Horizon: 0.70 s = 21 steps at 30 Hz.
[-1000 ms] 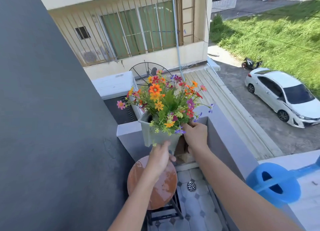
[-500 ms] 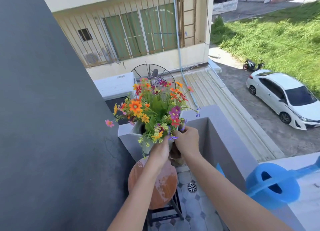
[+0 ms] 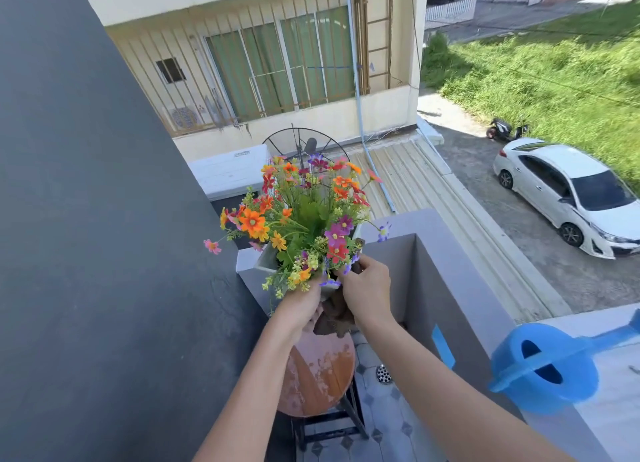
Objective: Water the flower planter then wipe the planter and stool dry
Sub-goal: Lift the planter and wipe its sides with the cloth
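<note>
A grey planter (image 3: pixel 266 260) full of orange, red and purple flowers (image 3: pixel 304 215) hangs in the air above a round orange stool (image 3: pixel 322 375) with a worn, patchy seat. My left hand (image 3: pixel 301 305) grips the planter from below at its near side. My right hand (image 3: pixel 367 288) presses a dark brown cloth (image 3: pixel 334 318) against the planter's right side, and the cloth hangs down between both hands. Most of the planter's body is hidden by flowers and hands.
A blue watering can (image 3: pixel 543 368) stands on the light ledge at the right. A grey balcony wall (image 3: pixel 443 281) runs along the right and a dark wall (image 3: pixel 86 253) fills the left. Tiled floor with a round drain (image 3: pixel 382 373) lies below.
The planter has come down and slightly left, closer to the stool. Both hands stayed on it, and the brown cloth now shows hanging beneath them.
</note>
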{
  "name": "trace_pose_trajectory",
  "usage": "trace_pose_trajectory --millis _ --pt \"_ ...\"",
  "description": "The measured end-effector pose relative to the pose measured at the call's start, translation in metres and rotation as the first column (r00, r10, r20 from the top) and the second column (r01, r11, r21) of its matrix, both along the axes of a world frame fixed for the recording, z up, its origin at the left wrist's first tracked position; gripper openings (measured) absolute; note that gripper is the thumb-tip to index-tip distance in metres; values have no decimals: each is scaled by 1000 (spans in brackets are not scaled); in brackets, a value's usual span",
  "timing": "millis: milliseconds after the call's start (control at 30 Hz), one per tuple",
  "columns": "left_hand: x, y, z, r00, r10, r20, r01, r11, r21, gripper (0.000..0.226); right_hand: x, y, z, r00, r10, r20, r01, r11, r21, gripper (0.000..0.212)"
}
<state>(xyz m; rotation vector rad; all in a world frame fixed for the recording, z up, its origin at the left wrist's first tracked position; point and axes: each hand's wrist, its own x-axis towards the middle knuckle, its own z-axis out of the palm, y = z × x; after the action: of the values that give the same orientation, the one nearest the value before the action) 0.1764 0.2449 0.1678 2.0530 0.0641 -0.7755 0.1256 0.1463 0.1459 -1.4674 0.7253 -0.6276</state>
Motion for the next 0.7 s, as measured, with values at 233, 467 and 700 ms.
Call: trace_pose_trajectory --millis 233,467,700 --pt "4 5 9 966 83 -246 -169 920 -353 28 -7 -2 5 974 180 137 -188 981 49 13" --pt "-8 10 18 952 23 -307 -189 831 -523 35 18 -62 13 983 -45 178 10 981 193 27" --pt "-1 1 17 941 63 -332 -243 809 -536 27 0 -17 11 986 53 159 -17 976 -219 39"
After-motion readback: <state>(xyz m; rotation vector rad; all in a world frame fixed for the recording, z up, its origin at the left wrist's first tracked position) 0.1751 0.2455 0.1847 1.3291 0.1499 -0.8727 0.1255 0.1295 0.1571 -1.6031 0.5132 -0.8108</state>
